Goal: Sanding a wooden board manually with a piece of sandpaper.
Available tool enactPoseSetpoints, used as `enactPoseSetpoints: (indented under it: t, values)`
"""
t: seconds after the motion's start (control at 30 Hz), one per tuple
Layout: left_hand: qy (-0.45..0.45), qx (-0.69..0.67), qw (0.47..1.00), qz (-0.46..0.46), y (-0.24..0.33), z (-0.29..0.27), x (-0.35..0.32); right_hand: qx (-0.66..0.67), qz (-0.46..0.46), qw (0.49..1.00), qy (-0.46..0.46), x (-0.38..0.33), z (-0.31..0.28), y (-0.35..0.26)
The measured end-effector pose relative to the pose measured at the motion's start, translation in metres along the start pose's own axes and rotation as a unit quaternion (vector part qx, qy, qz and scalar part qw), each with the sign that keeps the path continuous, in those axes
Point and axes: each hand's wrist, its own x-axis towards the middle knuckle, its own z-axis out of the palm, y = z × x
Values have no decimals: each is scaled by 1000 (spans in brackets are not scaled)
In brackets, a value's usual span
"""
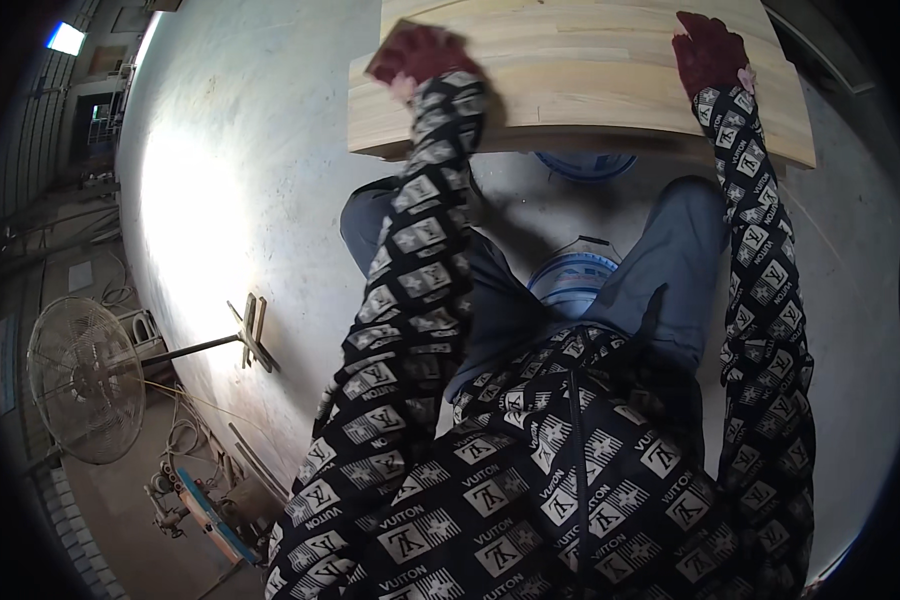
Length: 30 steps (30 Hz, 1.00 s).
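At the far left a pedestal fan (85,378) stood on the workshop floor (220,180), with hoses and a blue-edged tool lying near its base. Further right, the person's left hand (422,55), in a dark red glove, pressed flat on a small reddish sanding block (392,52) near the left end of a pale wooden panel (570,75); the fingers were closed over the block. The panel lay across in front of the person, apparently resting on blue buckets (573,280) between the knees. At the panel's right end the right hand (710,52), also gloved, lay spread and flat on the wood, steadying it and holding nothing. Judging by this, the sanding of the panel's top face was under way. The next stroke would call for even downward pressure on the block while the other hand kept the panel from sliding.
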Motion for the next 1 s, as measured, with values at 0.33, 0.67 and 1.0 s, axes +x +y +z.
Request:
enactPoseSetpoints:
  t: [0.33, 0.67, 1.0]
  values:
    - [275, -478, 762, 340, 90, -79, -116, 9, 17, 999, -25, 5, -1, -2]
    - [131, -101, 986, 7, -77, 13, -81, 33, -20, 993, 113, -8, -9, -10]
    - [274, -516, 741, 332, 118, -106, -165, 30, 16, 999, -22, 4, 2, 4]
